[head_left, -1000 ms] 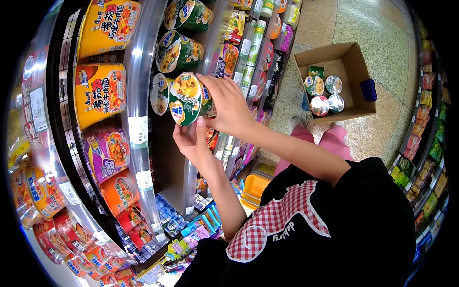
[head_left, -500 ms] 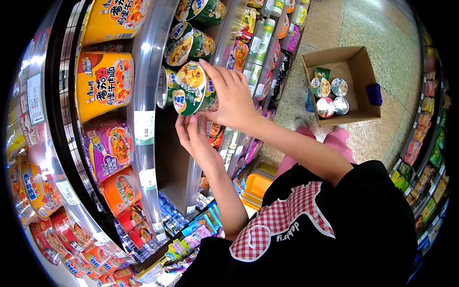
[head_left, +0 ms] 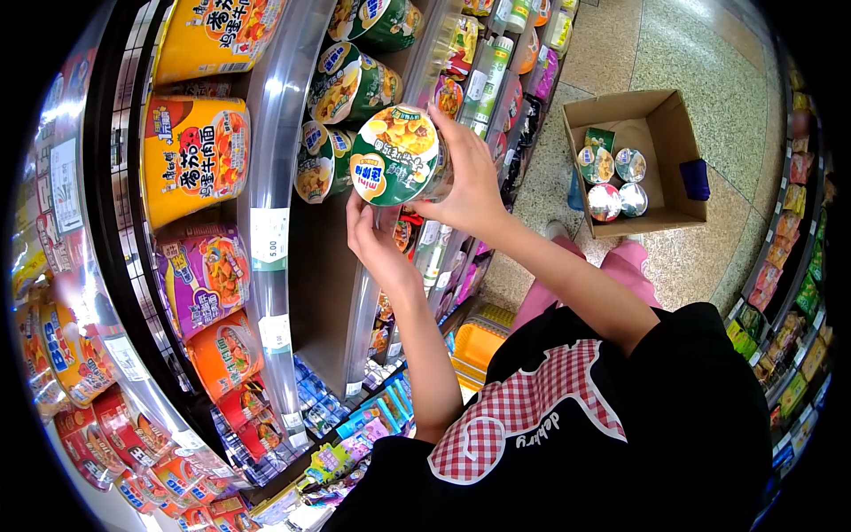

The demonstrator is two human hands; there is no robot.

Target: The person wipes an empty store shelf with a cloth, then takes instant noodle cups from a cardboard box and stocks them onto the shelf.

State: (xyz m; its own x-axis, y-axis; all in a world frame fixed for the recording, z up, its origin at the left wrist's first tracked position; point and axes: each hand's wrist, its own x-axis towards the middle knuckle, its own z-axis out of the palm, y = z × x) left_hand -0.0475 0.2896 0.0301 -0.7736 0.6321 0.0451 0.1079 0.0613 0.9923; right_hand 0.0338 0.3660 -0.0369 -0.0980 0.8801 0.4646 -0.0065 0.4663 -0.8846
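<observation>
A green instant noodle cup (head_left: pixel 394 155) with a round printed lid is in front of the shelf, its lid turned toward me. My right hand (head_left: pixel 470 182) is closed around its right side, fingers at the upper edge and thumb lower down. My left hand (head_left: pixel 381 248) supports the lower left edge with bent fingers, partly hidden behind the cup. Just left of it, another green noodle cup (head_left: pixel 317 164) lies on its side on the shelf. Above that are more green cups (head_left: pixel 341 84), lids facing out.
A cardboard box (head_left: pixel 678 208) with several noodle cups stands on the floor at the upper right. Yellow noodle tubs (head_left: pixel 195 160) fill the shelf to the left, behind a clear price rail (head_left: pixel 270 235). An orange basket (head_left: pixel 474 350) sits low near my legs.
Both hands have drawn the noodle cup to the right, away from the shelf and closer to me. The cup beside it on the shelf is now more fully exposed.
</observation>
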